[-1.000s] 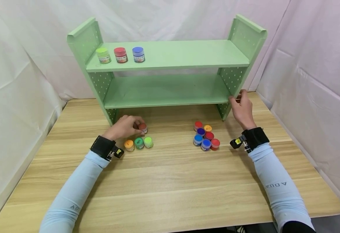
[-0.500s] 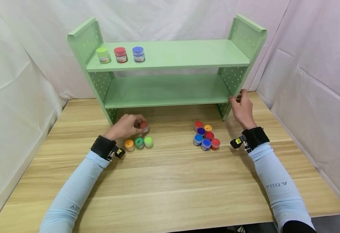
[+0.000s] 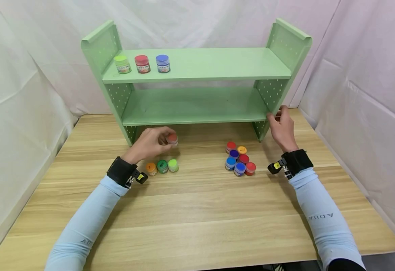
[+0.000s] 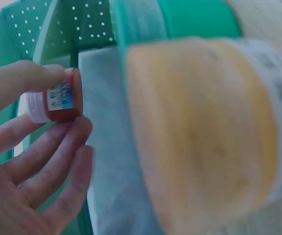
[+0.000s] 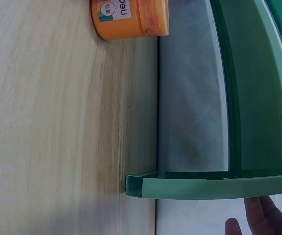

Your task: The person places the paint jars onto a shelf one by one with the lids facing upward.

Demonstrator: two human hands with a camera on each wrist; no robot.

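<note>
My left hand (image 3: 150,143) pinches a small brownish-red paint jar (image 3: 172,139) between thumb and fingers, in front of the green two-tier shelf (image 3: 197,105). In the left wrist view this jar (image 4: 62,98) shows its label, the thumb on one side and fingers on the other. Orange (image 3: 151,168), dark green (image 3: 162,166) and light green (image 3: 173,165) paint jars stand in a row just below that hand. My right hand (image 3: 282,130) grips the shelf's right side panel at its front edge; in the right wrist view its fingers (image 5: 263,215) reach the panel's outer face.
Light green (image 3: 122,64), red (image 3: 142,64) and blue (image 3: 163,64) jars stand on the upper board's left part. Several red, blue and orange jars cluster on the wooden table (image 3: 197,218) at right, including a front blue jar (image 3: 239,169). White curtains (image 3: 363,113) surround the table.
My left hand has raised the brownish-red jar and carried it slightly right and toward the shelf. The right hand keeps its grip on the side panel.
</note>
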